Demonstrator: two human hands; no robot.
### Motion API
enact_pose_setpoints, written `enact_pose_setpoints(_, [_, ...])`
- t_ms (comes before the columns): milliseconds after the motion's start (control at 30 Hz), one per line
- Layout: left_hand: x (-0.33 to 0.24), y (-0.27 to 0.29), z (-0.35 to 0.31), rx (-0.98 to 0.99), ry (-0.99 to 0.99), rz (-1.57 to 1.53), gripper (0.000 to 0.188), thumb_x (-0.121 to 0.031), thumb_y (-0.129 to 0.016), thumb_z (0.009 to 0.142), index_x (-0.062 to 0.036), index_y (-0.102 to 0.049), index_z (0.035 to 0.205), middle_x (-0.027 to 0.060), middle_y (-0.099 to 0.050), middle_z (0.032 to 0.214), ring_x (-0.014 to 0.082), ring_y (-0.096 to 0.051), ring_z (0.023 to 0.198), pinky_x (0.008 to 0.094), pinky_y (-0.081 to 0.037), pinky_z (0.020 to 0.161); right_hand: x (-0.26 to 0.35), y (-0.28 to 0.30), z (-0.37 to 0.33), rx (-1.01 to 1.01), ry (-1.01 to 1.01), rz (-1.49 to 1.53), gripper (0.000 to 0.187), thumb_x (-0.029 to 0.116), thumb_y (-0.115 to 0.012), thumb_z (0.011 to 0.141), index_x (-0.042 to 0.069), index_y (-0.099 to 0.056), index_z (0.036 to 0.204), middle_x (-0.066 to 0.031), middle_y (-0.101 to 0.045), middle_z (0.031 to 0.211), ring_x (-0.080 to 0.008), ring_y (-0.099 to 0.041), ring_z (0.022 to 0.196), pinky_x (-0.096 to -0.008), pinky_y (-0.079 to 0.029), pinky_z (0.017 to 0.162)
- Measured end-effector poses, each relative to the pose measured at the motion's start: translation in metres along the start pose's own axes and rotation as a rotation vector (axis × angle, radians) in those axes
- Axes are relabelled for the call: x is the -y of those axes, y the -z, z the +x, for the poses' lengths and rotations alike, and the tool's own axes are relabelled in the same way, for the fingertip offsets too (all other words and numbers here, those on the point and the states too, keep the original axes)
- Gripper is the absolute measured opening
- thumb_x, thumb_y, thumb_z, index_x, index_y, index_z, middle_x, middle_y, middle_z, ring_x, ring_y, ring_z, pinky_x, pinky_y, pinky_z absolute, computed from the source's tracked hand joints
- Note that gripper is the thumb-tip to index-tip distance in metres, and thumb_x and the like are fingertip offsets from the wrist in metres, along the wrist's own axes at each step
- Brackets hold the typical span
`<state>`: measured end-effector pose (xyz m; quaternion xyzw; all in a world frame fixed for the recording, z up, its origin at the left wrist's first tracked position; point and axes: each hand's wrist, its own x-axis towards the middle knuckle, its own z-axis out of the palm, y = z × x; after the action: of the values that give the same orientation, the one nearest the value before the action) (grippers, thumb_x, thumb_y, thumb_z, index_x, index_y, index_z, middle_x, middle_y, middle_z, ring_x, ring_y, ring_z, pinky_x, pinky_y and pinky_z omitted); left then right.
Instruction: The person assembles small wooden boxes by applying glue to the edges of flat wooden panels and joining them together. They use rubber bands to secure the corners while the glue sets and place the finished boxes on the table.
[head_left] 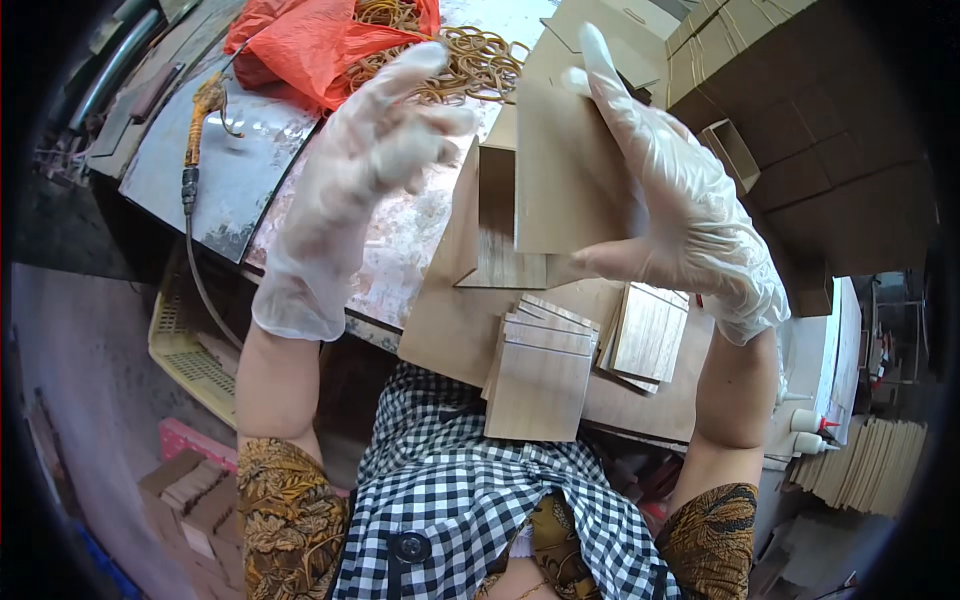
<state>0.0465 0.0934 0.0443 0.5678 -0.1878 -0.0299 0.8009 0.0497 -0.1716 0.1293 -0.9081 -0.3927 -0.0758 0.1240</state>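
My right hand (690, 205), in a thin white glove, holds a flat brown board (567, 185) upright between thumb and fingers. Behind and below the board, partly covered by it, an open wooden box frame (497, 255) stands on a brown sheet (425, 330). My left hand (345, 185), gloved too, is raised over the table to the left of the frame. Its fingers are apart, a little blurred, with nothing in them. Close to my body lie one stack of small wooden panels (540, 385) and, to its right, another wooden panel stack (648, 335).
Rubber bands (468, 65) spill from a red plastic bag (300, 50) at the back. A yellow-handled tool (195, 140) with a hose lies at left, above a yellow basket (185, 345). Cardboard boxes (830, 130) stand far right, and glue bottles (808, 432) nearer.
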Motion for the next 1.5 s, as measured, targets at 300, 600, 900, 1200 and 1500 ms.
enact_pose_setpoints(300, [0.054, 0.014, -0.024, 0.217, -0.139, 0.443, 0.142, -0.034, -0.097, 0.046, -0.0103, -0.013, 0.158, 0.0096, -0.013, 0.165, 0.0254, -0.013, 0.151, 0.0414, -0.015, 0.122, 0.010, 0.001, 0.015, 0.254, -0.083, -0.084, 0.119, 0.039, -0.090, 0.053, 0.002, -0.032, 0.150, -0.0187, -0.046, 0.147, -0.0357, -0.045, 0.135, -0.0460, -0.033, 0.115])
enact_pose_setpoints(600, [0.082, 0.013, -0.030, 0.187, -0.003, 0.250, 0.136, -0.035, -0.096, 0.053, -0.0068, -0.013, 0.157, 0.0133, -0.017, 0.163, 0.0262, -0.015, 0.150, 0.0422, -0.016, 0.121, 0.014, -0.008, 0.019, 0.279, -0.061, -0.068, 0.123, 0.039, -0.090, 0.053, 0.004, -0.028, 0.153, -0.0210, -0.052, 0.139, -0.0370, -0.045, 0.134, -0.0479, -0.032, 0.115])
enact_pose_setpoints(900, [0.093, 0.018, -0.031, 0.200, -0.091, 0.316, 0.133, -0.037, -0.094, 0.057, -0.0064, -0.013, 0.158, 0.0135, -0.018, 0.162, 0.0266, -0.016, 0.150, 0.0430, -0.019, 0.121, 0.013, -0.016, 0.016, 0.275, -0.086, -0.094, 0.117, 0.041, -0.091, 0.051, 0.002, -0.036, 0.148, -0.0213, -0.051, 0.140, -0.0380, -0.045, 0.134, -0.0466, -0.031, 0.116])
enact_pose_setpoints(1200, [0.092, 0.014, -0.030, 0.189, -0.069, 0.209, 0.132, -0.035, -0.094, 0.058, -0.0061, -0.013, 0.158, 0.0137, -0.018, 0.162, 0.0262, -0.017, 0.150, 0.0419, -0.018, 0.122, 0.012, -0.018, 0.018, 0.267, -0.073, -0.097, 0.119, 0.041, -0.091, 0.050, 0.002, -0.036, 0.148, -0.0219, -0.051, 0.140, -0.0382, -0.048, 0.131, -0.0465, -0.031, 0.116])
enact_pose_setpoints(1500, [0.095, 0.017, -0.029, 0.181, -0.070, 0.282, 0.134, -0.041, -0.094, 0.056, -0.0056, -0.013, 0.157, 0.0154, -0.019, 0.161, 0.0276, -0.019, 0.149, 0.0415, -0.018, 0.122, 0.014, -0.018, 0.021, 0.297, -0.080, -0.154, 0.116, 0.040, -0.089, 0.050, 0.004, -0.038, 0.148, -0.0225, -0.054, 0.136, -0.0394, -0.049, 0.130, -0.0462, -0.033, 0.115])
